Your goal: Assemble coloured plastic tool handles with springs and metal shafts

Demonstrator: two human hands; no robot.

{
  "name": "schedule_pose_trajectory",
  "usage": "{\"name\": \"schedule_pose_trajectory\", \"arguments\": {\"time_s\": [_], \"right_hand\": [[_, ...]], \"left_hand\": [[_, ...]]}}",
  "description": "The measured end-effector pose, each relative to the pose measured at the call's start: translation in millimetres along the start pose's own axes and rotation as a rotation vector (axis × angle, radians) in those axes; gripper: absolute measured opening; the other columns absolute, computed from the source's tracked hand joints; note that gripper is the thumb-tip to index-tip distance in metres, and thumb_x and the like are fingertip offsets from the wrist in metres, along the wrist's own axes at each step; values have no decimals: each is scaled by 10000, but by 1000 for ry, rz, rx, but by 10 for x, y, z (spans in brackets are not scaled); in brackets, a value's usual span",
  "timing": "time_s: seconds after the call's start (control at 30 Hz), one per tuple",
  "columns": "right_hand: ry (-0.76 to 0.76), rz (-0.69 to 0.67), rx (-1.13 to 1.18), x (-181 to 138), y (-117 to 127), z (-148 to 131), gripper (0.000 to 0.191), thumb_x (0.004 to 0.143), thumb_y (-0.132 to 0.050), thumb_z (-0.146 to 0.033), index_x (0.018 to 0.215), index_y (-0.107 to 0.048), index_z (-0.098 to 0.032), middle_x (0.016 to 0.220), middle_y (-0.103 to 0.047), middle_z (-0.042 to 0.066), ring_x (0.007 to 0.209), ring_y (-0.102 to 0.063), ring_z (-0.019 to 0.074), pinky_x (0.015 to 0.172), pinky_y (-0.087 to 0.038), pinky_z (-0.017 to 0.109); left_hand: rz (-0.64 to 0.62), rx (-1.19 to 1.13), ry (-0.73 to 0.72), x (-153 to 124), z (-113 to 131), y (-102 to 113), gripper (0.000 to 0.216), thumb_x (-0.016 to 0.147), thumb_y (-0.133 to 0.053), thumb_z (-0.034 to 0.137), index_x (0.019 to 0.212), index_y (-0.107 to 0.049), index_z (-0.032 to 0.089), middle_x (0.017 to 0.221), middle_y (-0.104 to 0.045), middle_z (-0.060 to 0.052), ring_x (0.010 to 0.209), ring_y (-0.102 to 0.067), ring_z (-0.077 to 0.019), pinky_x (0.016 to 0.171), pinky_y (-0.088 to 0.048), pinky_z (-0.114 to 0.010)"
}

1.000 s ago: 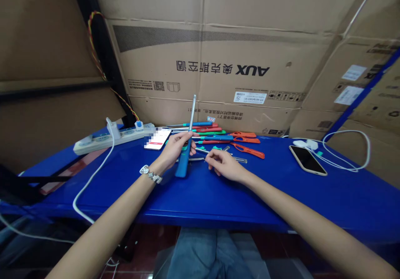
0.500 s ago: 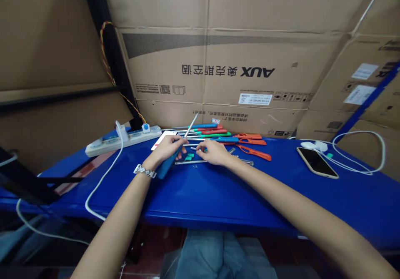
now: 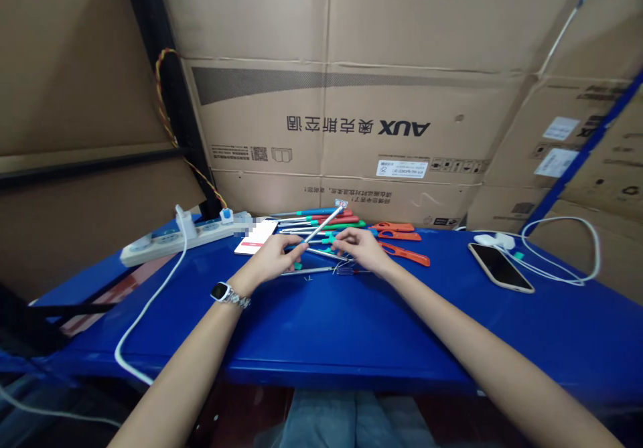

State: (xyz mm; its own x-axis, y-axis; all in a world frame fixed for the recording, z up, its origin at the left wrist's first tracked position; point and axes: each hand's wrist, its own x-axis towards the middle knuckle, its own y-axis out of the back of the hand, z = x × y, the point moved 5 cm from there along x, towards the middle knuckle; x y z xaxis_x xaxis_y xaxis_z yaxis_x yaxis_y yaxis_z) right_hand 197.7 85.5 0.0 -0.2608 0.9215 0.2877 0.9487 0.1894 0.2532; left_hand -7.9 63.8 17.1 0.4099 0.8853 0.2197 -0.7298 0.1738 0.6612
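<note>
My left hand (image 3: 277,255) is closed around the lower end of a slim silver metal tube (image 3: 324,224), which slants up to the right. The palm hides whatever the tube joins. My right hand (image 3: 364,248) pinches a small green plastic piece (image 3: 329,240) beside the tube, apart from it as far as I can see. Beneath the hands lie loose metal rods (image 3: 314,271), another green piece (image 3: 298,266) and a small clear part (image 3: 344,270). Behind them is a row of long-nosed lighters with blue, red and green bodies; several orange handles (image 3: 409,254) point right.
A white card (image 3: 254,239) lies left of the lighters, near a white power strip (image 3: 171,244) with a cable. On the right are a phone (image 3: 501,268) and a white charger cable (image 3: 562,274). Cardboard (image 3: 351,86) stands behind the blue table (image 3: 376,341).
The tube in my left hand has tilted lower to the right, and the blue handle below that hand has gone from sight. My right hand has lifted a green piece beside the tube.
</note>
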Motion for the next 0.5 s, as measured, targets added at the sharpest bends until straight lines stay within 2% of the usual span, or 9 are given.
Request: {"name": "schedule_pose_trajectory", "arguments": {"time_s": [0.13, 0.23, 0.33, 0.5], "right_hand": [[-98, 252, 395, -264, 416, 43, 403, 624, -822, -483, 828, -663, -174, 720, -660, 10, 594, -545, 107, 514, -362, 230], [-94, 326, 546, -363, 542, 30, 399, 591, -845, -439, 839, -690, -167, 687, -625, -12, 592, -522, 89, 536, -376, 224], [-49, 325, 484, -378, 547, -16, 401, 587, -842, -442, 845, -714, -163, 651, -610, -20, 583, -510, 89, 541, -378, 229], [30, 247, 294, -376, 468, -94, 391, 615, -828, -491, 818, -713, -178, 638, -630, -15, 591, -534, 108, 553, -408, 247]], "left_hand": [[-47, 140, -155, -52, 166, -113, 418, 962, -441, 505, 777, -593, 163, 630, -578, 8, 535, -572, -140, 518, -406, -239], [-55, 251, -275, -75, 249, -169, 384, 974, -442, 449, 828, -643, 156, 721, -640, -23, 621, -557, -152, 586, -395, -256], [-91, 277, -298, -77, 253, -218, 357, 982, -434, 409, 890, -663, 151, 781, -667, -39, 647, -551, -152, 597, -389, -255], [-116, 308, -291, -82, 227, -260, 375, 991, -413, 405, 813, -624, 152, 685, -610, -15, 567, -484, -128, 528, -353, -237]]}}
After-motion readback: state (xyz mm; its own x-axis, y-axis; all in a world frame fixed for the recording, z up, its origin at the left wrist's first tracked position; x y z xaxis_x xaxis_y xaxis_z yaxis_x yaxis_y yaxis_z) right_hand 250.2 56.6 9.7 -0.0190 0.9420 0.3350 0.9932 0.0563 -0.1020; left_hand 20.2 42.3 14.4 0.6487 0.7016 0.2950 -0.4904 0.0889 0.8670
